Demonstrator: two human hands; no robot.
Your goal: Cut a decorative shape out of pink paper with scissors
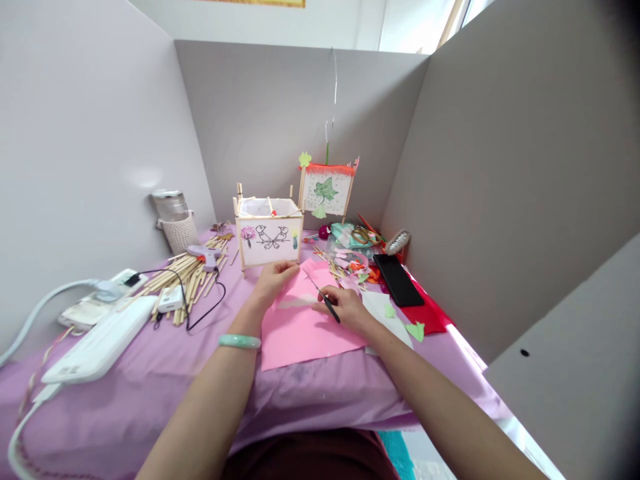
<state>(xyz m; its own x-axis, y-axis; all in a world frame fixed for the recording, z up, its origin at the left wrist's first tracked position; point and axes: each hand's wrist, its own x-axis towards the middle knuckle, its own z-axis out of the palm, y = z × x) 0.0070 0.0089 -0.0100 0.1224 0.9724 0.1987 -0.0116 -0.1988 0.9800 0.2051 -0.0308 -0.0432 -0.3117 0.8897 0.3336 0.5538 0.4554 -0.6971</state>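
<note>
My right hand [345,307] is closed around a pair of scissors [329,305] with dark handles, its blades pointing away to the upper left over pink paper. Between the fingers of my left hand [273,283] is a piece of pink paper [285,293], pinched near its top edge. Beneath both hands lies a larger pink sheet [310,340], flat on the purple cloth. Just beyond my left hand stands a stick-framed paper lantern [271,243] with two birds drawn on its front. How far the blades are parted is too small to tell.
Thin wooden sticks [173,277], a glue gun [207,255], a power bank [103,340] and a jar [175,220] are on the left. A second lantern [327,190] hangs behind. Paper scraps [357,267], a black phone [399,280] and white paper [387,320] lie right. Grey partitions surround the table.
</note>
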